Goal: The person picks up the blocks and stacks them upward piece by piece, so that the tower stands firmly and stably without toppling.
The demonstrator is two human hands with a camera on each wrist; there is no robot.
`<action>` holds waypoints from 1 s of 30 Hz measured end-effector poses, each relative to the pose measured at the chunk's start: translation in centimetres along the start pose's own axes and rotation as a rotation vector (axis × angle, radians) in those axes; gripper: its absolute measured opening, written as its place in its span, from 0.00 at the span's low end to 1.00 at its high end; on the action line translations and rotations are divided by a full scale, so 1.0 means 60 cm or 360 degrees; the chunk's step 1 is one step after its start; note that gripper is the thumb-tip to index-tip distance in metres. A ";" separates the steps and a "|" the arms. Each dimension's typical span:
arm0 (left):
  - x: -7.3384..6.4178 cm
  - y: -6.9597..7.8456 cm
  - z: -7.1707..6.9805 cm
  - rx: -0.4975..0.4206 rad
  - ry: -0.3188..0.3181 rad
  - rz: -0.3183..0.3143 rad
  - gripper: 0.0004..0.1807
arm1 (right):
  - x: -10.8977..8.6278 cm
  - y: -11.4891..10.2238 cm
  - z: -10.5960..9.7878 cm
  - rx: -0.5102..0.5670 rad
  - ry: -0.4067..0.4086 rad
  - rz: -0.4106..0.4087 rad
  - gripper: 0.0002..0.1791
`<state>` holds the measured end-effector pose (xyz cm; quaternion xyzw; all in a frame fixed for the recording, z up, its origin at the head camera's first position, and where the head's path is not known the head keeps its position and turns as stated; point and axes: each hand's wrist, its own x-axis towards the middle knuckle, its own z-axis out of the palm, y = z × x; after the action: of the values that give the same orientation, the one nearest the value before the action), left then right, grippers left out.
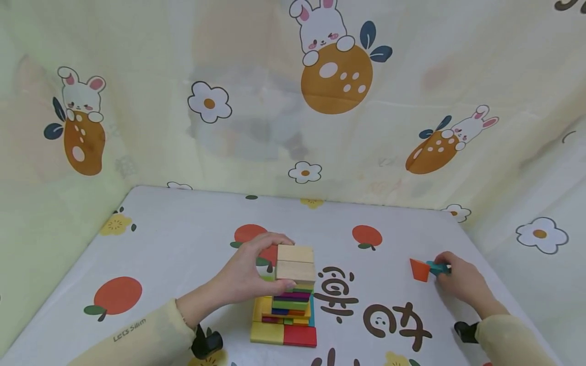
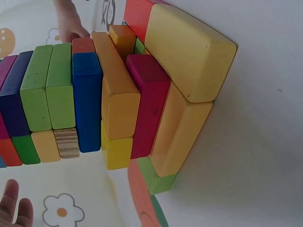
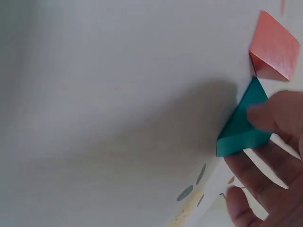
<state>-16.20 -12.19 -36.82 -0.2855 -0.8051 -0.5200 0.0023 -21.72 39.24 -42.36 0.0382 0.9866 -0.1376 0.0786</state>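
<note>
A stacked tower of coloured wooden blocks stands on the table, topped by plain pale wood blocks. My left hand spans that top, thumb on the near side and fingers at the far side. Two of its fingertips show in the left wrist view, apart from the lower blocks. Off to the right, my right hand pinches a teal triangular block between thumb and fingers. An orange-red block lies beside it, at the teal block's tip.
A white printed cloth with fruit and lettering covers the table. Behind it hangs a curtain with rabbit and flower prints, which also closes off both sides. A yellow block and a red block form the tower's near base.
</note>
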 end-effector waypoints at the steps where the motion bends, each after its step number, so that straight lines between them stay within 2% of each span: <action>1: 0.000 0.000 0.000 0.0000 -0.0001 0.0003 0.30 | 0.000 0.004 0.000 0.0042 -0.0008 0.0016 0.25; 6: 0.000 0.001 -0.002 -0.0013 -0.0008 0.0008 0.30 | -0.001 0.013 -0.004 0.0122 -0.0010 0.0094 0.37; 11: 0.000 0.000 -0.002 -0.0018 -0.0014 -0.0012 0.30 | -0.006 0.016 -0.010 0.0141 0.0012 0.0124 0.35; 15: 0.000 -0.001 -0.002 -0.0015 -0.0014 -0.0021 0.31 | -0.012 -0.005 -0.028 0.0198 0.0099 0.0043 0.34; 18: 0.000 0.000 -0.003 -0.0005 -0.0014 -0.0030 0.31 | -0.014 -0.058 -0.050 0.0234 0.0175 -0.0101 0.34; 22: -0.001 0.001 -0.004 0.0001 -0.0015 -0.0044 0.31 | -0.025 -0.173 -0.076 0.0254 0.0254 -0.0371 0.28; 26: -0.001 0.000 -0.003 -0.0004 -0.0013 -0.0045 0.31 | -0.054 -0.295 -0.089 0.0307 0.0283 -0.0658 0.21; 30: -0.001 0.000 -0.002 -0.0006 -0.0011 -0.0031 0.31 | -0.086 -0.386 -0.088 0.0355 0.0266 -0.0979 0.16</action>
<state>-16.19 -12.32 -36.78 -0.2793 -0.8068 -0.5206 -0.0060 -19.63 18.24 -30.34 -0.2419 0.9338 -0.2584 -0.0523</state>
